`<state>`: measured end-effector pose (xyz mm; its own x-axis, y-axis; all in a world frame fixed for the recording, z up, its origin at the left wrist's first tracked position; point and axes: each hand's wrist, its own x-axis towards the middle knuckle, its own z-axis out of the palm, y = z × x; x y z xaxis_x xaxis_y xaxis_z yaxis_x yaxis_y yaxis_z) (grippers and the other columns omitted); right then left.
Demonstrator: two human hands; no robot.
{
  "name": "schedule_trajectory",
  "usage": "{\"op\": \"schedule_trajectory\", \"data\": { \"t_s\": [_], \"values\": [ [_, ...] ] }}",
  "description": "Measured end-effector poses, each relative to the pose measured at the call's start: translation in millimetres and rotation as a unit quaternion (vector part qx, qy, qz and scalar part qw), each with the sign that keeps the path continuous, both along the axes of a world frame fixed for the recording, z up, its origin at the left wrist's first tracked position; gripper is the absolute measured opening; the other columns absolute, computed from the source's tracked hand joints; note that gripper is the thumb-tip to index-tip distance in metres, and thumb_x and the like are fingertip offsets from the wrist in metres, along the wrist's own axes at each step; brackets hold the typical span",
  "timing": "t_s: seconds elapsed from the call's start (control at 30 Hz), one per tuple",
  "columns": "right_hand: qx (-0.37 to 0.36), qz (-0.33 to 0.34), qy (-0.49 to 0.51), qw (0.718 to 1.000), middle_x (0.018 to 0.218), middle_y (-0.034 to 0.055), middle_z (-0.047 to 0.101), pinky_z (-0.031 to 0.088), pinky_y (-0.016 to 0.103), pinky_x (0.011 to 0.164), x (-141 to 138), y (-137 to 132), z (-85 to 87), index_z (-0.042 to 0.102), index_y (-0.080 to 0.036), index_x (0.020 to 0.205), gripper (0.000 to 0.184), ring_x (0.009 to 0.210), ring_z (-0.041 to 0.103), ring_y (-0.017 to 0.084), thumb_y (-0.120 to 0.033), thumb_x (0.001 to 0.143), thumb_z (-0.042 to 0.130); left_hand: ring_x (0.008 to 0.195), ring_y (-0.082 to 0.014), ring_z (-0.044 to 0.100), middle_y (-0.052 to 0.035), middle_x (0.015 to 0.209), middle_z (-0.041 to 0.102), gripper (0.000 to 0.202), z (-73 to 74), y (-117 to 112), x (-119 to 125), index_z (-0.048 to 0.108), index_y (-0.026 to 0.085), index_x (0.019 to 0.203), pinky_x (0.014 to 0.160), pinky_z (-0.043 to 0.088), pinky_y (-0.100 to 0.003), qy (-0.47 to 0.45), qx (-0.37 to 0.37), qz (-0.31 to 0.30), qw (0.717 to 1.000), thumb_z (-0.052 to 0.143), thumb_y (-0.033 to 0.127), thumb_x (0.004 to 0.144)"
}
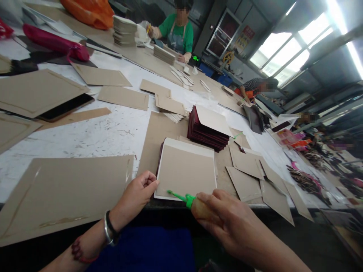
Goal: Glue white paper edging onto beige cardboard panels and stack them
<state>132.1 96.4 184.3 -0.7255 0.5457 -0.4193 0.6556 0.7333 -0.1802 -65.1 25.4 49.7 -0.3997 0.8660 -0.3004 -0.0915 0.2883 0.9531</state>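
Right hand (227, 215) clamps a bottle (202, 209), green nozzle (179, 196) at the near edge of the board (187, 164) on the surface (113, 138). Left hand (140, 189) touches the board's left edge, its grip unclear. Gluing seems the step; next calls for steady squeezing along that margin. Beyond sits a maroon stack (206, 136).

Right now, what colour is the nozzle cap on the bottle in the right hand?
Bright green; the nozzle cap shows best in the head view.

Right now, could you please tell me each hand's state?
Left hand: curled at the left edge of the cardboard panel; grip unclear.
Right hand: closed, holding a green-nozzled squeeze bottle.
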Motion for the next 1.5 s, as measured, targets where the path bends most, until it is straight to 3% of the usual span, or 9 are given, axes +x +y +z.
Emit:
{"op": "schedule_trajectory", "data": {
  "t_s": [0.2,0.47,0.83,0.93,1.23,1.5],
  "values": [
    [-0.041,-0.030,0.015,0.999,0.083,0.0017,0.053,0.035,0.026,0.065,-8.1,3.5,3.0,0.056,-0.026,0.100,0.021,0.074,0.051,0.016,-0.032,0.080,0.055,0.040,-0.0084,0.039,0.0085,0.044,0.041,0.033,-0.2,-0.8,1.3,0.046,0.019,0.065,0.041,0.029,-0.021,0.007,-0.006,-0.001,1.000,0.051,0.052,0.066],
    [-0.039,-0.107,0.013,0.993,0.084,0.0016,0.055,0.036,0.026,0.066,33.0,10.6,8.6,0.058,-0.025,0.099,0.020,0.075,0.052,0.016,-0.031,0.079,0.054,0.040,-0.0081,0.040,0.0080,0.045,0.044,0.033,8.2,0.1,1.3,0.048,0.019,0.064,0.041,0.031,-0.020,0.009,-0.020,-0.001,1.000,0.051,0.052,0.061],
    [0.022,-0.159,-0.001,0.987,0.090,0.0022,0.057,0.037,0.029,0.070,74.4,12.6,6.8,0.055,-0.028,0.110,0.030,0.080,0.054,0.018,-0.031,0.080,0.052,0.040,-0.0085,0.039,0.0081,0.044,0.043,0.039,5.9,0.2,3.0,0.049,0.019,0.066,0.043,0.031,-0.022,0.034,-0.037,-0.008,0.999,0.051,0.058,0.060],
    [0.013,-0.147,0.014,0.989,0.090,0.0029,0.057,0.037,0.028,0.070,64.8,5.3,3.6,0.056,-0.027,0.109,0.030,0.081,0.054,0.018,-0.032,0.080,0.053,0.040,-0.0086,0.039,0.0082,0.043,0.043,0.039,7.7,-0.3,3.1,0.049,0.019,0.067,0.044,0.031,-0.022,0.037,-0.036,-0.007,0.999,0.050,0.058,0.061],
    [-0.059,-0.061,0.065,0.994,0.082,0.0016,0.057,0.035,0.024,0.065,-2.9,-3.4,-4.7,0.060,-0.024,0.091,0.019,0.074,0.052,0.015,-0.036,0.078,0.055,0.041,-0.0086,0.039,0.0083,0.043,0.042,0.035,6.7,0.5,2.8,0.048,0.019,0.066,0.043,0.031,-0.021,0.033,-0.029,-0.004,0.999,0.051,0.054,0.062],
    [-0.049,-0.107,0.044,0.992,0.087,0.0027,0.061,0.036,0.026,0.067,15.0,5.8,5.6,0.061,-0.025,0.099,0.024,0.077,0.054,0.018,-0.030,0.077,0.054,0.040,-0.0084,0.039,0.0085,0.045,0.042,0.034,7.1,-2.0,3.7,0.047,0.020,0.065,0.042,0.030,-0.021,0.009,-0.022,0.003,1.000,0.052,0.053,0.064]
  ]
}}
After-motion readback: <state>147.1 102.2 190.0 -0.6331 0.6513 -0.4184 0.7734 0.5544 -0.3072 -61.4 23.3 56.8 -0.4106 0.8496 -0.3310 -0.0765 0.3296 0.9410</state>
